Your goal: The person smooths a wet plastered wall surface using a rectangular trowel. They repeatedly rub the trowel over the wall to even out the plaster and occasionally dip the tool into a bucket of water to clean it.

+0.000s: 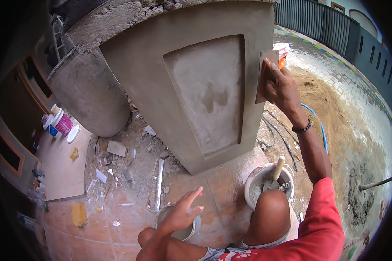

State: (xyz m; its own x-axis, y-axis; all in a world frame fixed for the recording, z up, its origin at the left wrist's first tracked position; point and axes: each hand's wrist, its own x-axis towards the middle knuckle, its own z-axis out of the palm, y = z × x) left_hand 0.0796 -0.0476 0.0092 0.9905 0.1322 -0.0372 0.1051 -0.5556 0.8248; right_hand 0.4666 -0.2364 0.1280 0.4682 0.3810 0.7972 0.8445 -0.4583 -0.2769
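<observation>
My right hand [278,87] grips a flat rectangular finishing plate [262,91] against the right edge of a freshly plastered grey pillar face [139,78], beside its recessed panel [204,117], which has darker patches in the middle. My left hand [183,208], fingers apart and holding nothing, is low in the view over a pail [189,232] partly hidden by my arm. Next to my right knee a bucket [251,191] holds grey mix, a wooden-handled trowel [279,167] and another tool.
A rough concrete cylinder [87,95] stands left of the pillar, near paint pails [63,124] on a board [63,174]. Rubble and a metal strip [160,187] lie on the tiled floor. At the right are hoses [318,113], sand [318,87], paving and a grey gate [313,28].
</observation>
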